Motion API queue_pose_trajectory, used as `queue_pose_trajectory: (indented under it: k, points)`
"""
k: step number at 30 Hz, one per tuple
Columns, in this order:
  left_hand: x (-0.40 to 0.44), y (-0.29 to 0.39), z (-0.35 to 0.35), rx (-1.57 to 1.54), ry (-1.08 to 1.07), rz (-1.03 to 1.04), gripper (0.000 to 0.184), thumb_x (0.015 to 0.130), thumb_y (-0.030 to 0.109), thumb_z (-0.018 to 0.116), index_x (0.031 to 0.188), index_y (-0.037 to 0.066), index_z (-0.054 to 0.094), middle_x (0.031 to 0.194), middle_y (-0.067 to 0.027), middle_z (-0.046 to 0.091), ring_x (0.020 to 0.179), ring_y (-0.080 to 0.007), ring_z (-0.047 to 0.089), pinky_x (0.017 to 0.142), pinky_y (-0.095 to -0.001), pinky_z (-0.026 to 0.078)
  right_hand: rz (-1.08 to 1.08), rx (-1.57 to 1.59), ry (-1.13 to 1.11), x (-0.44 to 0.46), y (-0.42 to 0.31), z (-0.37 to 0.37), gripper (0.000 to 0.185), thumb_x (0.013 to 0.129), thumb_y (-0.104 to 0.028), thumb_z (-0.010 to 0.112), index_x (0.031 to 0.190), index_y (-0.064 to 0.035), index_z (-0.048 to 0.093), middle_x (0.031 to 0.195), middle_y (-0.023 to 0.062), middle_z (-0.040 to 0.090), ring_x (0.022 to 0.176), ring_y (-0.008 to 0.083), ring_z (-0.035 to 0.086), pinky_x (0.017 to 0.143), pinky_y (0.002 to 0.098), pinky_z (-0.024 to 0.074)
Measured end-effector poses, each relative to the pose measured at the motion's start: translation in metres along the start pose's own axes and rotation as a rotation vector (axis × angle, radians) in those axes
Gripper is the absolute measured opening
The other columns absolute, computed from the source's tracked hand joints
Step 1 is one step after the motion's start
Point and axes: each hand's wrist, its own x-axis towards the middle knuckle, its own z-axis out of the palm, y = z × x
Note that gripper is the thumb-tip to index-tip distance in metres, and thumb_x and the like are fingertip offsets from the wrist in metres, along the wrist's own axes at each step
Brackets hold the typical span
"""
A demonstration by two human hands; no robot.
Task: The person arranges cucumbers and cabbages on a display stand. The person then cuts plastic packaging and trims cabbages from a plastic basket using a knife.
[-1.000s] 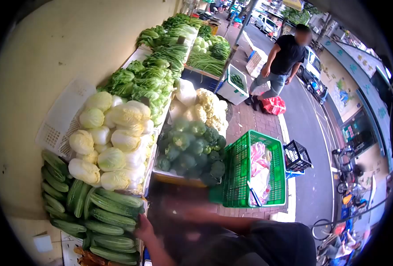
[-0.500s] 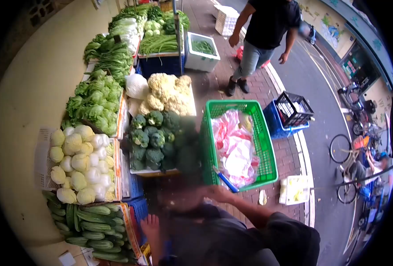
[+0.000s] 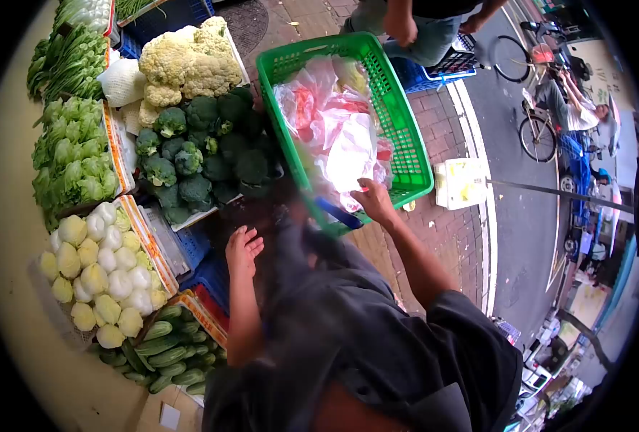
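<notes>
At the near edge of a green basket, my right hand is over the pink and white plastic bags, its fingers partly curled beside a blue object; whether it grips anything is too small to tell. My left hand hangs in the air with fingers apart, holding nothing. It is below the broccoli and right of the napa cabbages. Cucumbers lie in a box left of my left forearm.
Cauliflower and lettuce fill boxes at the upper left. Another person stands just beyond the basket. A white box sits by the kerb, with a blue crate above it. A cyclist is on the road.
The view has swung down and toward the basket, which now appears higher up. My right hand has reached the basket's near edge, and my left hand has moved away from the cucumbers. The other person is closer.
</notes>
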Motion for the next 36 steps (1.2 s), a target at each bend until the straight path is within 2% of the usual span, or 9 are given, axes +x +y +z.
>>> queue_pose_trajectory:
  k: [4,8,11,15,20,25,31,32,36]
  points:
    - [0.009,0.027,0.039,0.111,-0.108,0.034,0.031,0.101,0.029,0.061,0.124,0.009,0.059,0.109,-0.0123,0.069,0.088,-0.0248,0.069,0.077,-0.0381,0.057,-0.043,-0.022,0.055,0.045,0.007,-0.012,0.053,0.087,-0.035,0.072,0.121,0.005,0.066,0.112,0.0263,0.07,0.101,0.0376,0.069,0.088,0.0436,0.0532]
    - [0.011,0.034,0.057,0.133,-0.117,0.025,0.034,0.101,0.028,0.06,0.127,0.006,0.058,0.111,-0.0131,0.068,0.09,-0.0251,0.07,0.078,-0.0382,0.057,-0.082,-0.113,-0.254,0.032,-0.008,-0.004,0.05,0.087,-0.036,0.072,0.119,0.0031,0.067,0.106,0.0238,0.072,0.1,0.032,0.071,0.087,0.0402,0.054]
    - [0.013,0.034,0.07,0.143,-0.076,0.044,0.032,0.101,0.029,0.061,0.125,0.008,0.061,0.109,-0.0112,0.069,0.087,-0.0219,0.069,0.075,-0.0337,0.057,-0.295,-0.194,-0.435,-0.004,-0.018,0.025,0.072,0.082,-0.05,0.072,0.137,-0.0061,0.055,0.116,0.0251,0.066,0.106,0.0422,0.064,0.092,0.0516,0.0499]
    - [0.004,0.042,0.104,0.125,0.002,0.109,0.032,0.101,0.026,0.061,0.125,0.004,0.059,0.11,-0.013,0.069,0.088,-0.0215,0.069,0.076,-0.0322,0.057,-0.076,-0.084,-0.514,-0.01,-0.006,0.04,0.058,0.083,-0.047,0.072,0.119,-0.0035,0.06,0.101,0.0256,0.067,0.095,0.0433,0.065,0.084,0.0514,0.0504]
    - [0.001,0.042,0.179,0.167,-0.067,0.243,0.036,0.1,0.023,0.063,0.128,-0.001,0.058,0.112,-0.0136,0.068,0.093,-0.0206,0.069,0.08,-0.0317,0.057,-0.076,0.067,-0.304,0.001,0.007,-0.003,0.039,0.086,-0.029,0.068,0.109,0.0009,0.059,0.092,0.0259,0.066,0.088,0.0441,0.065,0.078,0.0507,0.05]
    - [0.042,0.055,0.269,0.415,-0.331,0.371,0.041,0.102,0.024,0.061,0.133,-0.003,0.054,0.119,-0.0142,0.067,0.105,-0.0199,0.065,0.091,-0.0339,0.053,0.057,0.177,0.058,0.047,0.047,-0.036,0.046,0.087,-0.02,0.064,0.125,0.0005,0.047,0.093,0.0292,0.065,0.084,0.0485,0.065,0.076,0.0546,0.051]
    - [0.014,-0.024,0.316,0.606,-0.494,-0.002,0.059,0.103,0.043,0.057,0.146,0.004,0.047,0.137,-0.0089,0.059,0.125,-0.0212,0.056,0.1,-0.0369,0.048,-0.029,0.635,-0.041,0.07,-0.003,-0.054,0.031,0.095,-0.018,0.063,0.117,0.0013,0.055,0.094,0.0177,0.067,0.088,0.0307,0.067,0.079,0.0416,0.0518]
    - [0.007,-0.038,0.32,0.357,-0.541,-0.009,0.062,0.104,0.047,0.053,0.148,0.004,0.043,0.141,-0.01,0.055,0.128,-0.022,0.054,0.104,-0.0377,0.045,0.04,0.807,-0.105,0.071,-0.015,-0.055,0.036,0.096,-0.024,0.062,0.119,0.0019,0.055,0.096,0.019,0.067,0.094,0.0318,0.066,0.085,0.0415,0.0514]
    - [-0.014,-0.051,0.341,-0.01,-0.467,-0.052,0.072,0.104,0.057,0.041,0.152,0.004,0.034,0.153,-0.0125,0.042,0.141,-0.0239,0.041,0.117,-0.0387,0.034,-0.272,0.235,0.07,0.082,-0.002,-0.027,0.046,0.101,-0.036,0.053,0.131,-0.0022,0.049,0.137,0.023,0.049,0.134,0.0424,0.042,0.105,0.0745,0.0251]
